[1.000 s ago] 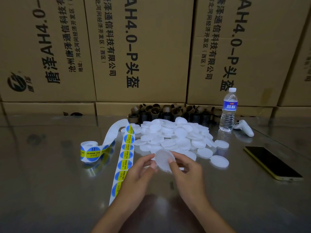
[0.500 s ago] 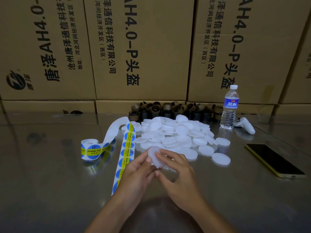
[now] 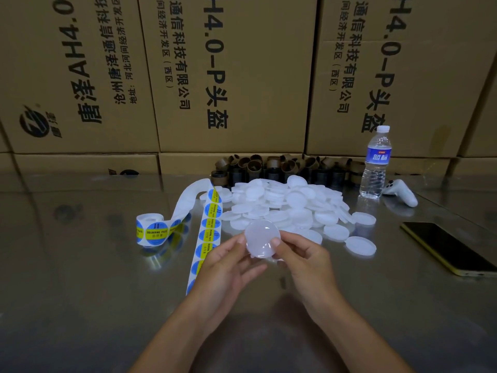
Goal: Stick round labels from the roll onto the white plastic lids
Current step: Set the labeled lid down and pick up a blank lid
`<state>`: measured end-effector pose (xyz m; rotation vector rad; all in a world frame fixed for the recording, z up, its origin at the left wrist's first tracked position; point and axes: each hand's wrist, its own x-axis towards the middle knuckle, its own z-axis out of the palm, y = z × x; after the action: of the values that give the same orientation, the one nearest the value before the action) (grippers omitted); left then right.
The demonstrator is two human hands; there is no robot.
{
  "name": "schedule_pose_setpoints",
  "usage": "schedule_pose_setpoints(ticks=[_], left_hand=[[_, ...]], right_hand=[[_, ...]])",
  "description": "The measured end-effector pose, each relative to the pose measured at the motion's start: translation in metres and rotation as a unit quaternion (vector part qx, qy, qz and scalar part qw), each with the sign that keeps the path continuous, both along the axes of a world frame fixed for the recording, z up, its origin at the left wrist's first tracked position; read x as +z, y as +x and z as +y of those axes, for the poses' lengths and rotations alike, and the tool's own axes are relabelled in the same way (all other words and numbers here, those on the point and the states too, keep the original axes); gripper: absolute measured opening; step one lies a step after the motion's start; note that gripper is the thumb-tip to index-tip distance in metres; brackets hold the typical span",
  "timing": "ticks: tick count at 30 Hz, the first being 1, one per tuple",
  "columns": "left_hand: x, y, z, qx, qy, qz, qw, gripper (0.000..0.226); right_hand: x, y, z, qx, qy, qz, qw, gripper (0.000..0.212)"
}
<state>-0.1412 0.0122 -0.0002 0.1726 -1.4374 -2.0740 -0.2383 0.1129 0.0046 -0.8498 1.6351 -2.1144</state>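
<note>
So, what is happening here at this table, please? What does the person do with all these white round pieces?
A person is labelling plastic lids by hand. The left hand and the right hand together pinch one white lid by its rim, above the metal table. The face that shows bears no label. The label strip lies unrolled beside the left hand, leading from the roll. The pile of lids lies behind the hands.

One bare white lid (image 3: pixel 262 242) held tilted — lid pile (image 3: pixel 290 208) behind, label roll (image 3: pixel 150 230) left, strip unrolled.
</note>
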Motion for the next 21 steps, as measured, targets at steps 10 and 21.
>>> schedule_pose_setpoints(ticks=[10, 21], left_hand=[[-0.0026, 0.0015, -0.0023, 0.032, -0.017, -0.001, 0.999, 0.032], [-0.0056, 0.0000, -0.0041, 0.085, -0.045, -0.041, 0.994, 0.038]], right_hand=[[0.0005, 0.0032, 0.0012, 0.045, -0.006, 0.014, 0.999, 0.018], [0.0026, 0.0008, 0.0017, 0.040, -0.014, -0.053, 0.998, 0.009]])
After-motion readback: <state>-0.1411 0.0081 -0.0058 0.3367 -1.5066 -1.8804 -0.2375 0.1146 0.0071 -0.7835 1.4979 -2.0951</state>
